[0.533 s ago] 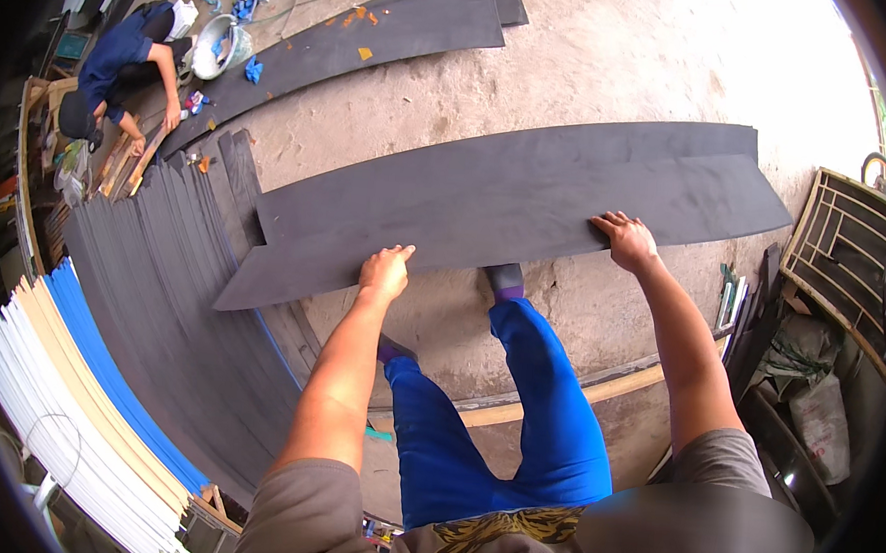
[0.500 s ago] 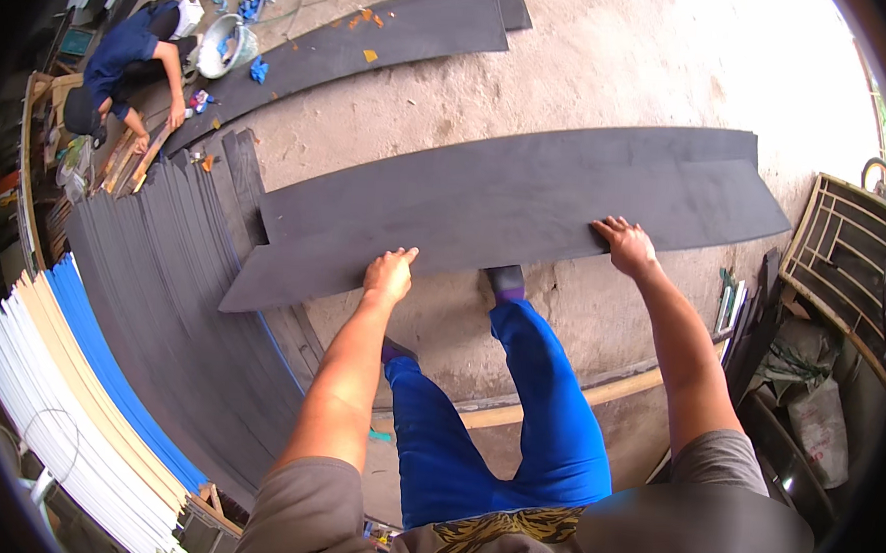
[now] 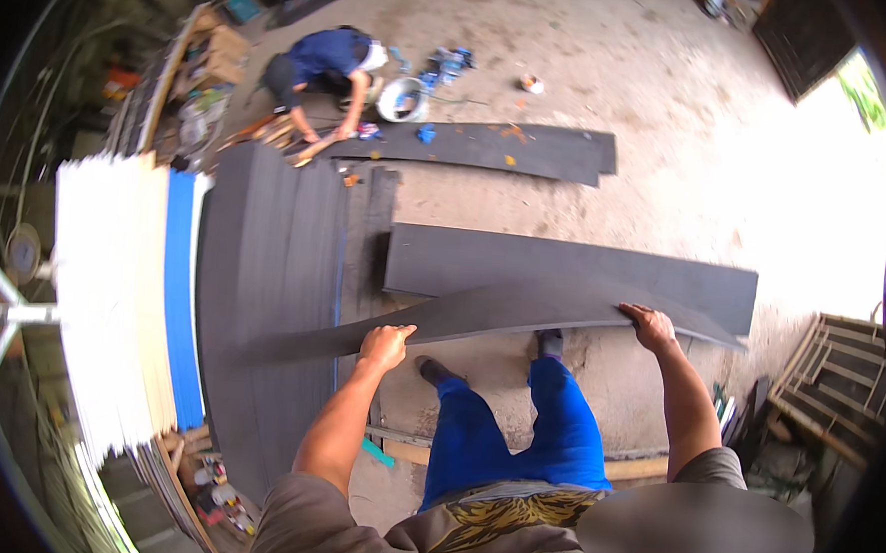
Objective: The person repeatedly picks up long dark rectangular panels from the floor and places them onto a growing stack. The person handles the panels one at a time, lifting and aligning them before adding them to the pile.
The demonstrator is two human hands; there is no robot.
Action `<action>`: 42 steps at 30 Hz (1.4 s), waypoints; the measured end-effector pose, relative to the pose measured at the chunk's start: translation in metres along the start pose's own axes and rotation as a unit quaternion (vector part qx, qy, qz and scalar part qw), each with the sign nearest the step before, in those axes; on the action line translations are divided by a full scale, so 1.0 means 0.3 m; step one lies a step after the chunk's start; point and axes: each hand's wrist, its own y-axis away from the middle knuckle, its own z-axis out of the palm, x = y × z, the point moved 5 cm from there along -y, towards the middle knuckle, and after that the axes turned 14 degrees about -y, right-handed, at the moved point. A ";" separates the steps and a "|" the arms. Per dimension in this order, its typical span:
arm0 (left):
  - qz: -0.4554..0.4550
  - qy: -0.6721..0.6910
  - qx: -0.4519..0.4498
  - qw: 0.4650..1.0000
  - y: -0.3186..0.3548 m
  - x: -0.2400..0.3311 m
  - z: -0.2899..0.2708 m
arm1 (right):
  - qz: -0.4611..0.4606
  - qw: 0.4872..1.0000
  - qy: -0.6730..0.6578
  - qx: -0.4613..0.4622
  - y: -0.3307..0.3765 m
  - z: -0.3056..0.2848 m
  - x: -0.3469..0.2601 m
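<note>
Both of my hands hold the near long edge of a flexible dark grey sheet [image 3: 501, 312], which bows upward in the middle while its two ends droop. My left hand [image 3: 385, 347] is closed on the edge left of centre. Toward the right end, my right hand [image 3: 651, 326] grips the same edge, its fingers lying over the top face. Beyond the held sheet, a second dark grey sheet [image 3: 574, 261] lies flat on the floor, partly covered by it. The left end of the held sheet, blurred, reaches over a tall stack of dark grey sheets [image 3: 283, 268].
White [image 3: 102, 289], cream and blue [image 3: 184, 293] sheets stand stacked at the left. Farther off, a crouching person [image 3: 324, 70] works beside a bucket [image 3: 404, 101] and another dark sheet [image 3: 490, 146] on the floor. A slatted wooden frame [image 3: 839, 372] leans at the right.
The held sheet has come off the sheet below and nearer to me, and now arches. My hands keep their grip. The whole view has turned, showing more of the floor and the person.
</note>
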 end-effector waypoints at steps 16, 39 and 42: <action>-0.263 0.072 0.151 0.950 0.899 -0.603 -0.032 | -0.295 0.945 0.130 0.057 -0.139 0.004 -1.111; -0.550 0.025 0.270 0.790 1.959 -1.290 0.303 | -0.532 0.756 0.380 -0.028 -0.399 0.683 -2.924; -0.572 0.002 0.278 0.772 1.978 -1.425 0.373 | -0.547 0.739 0.391 -0.042 -0.478 0.775 -3.135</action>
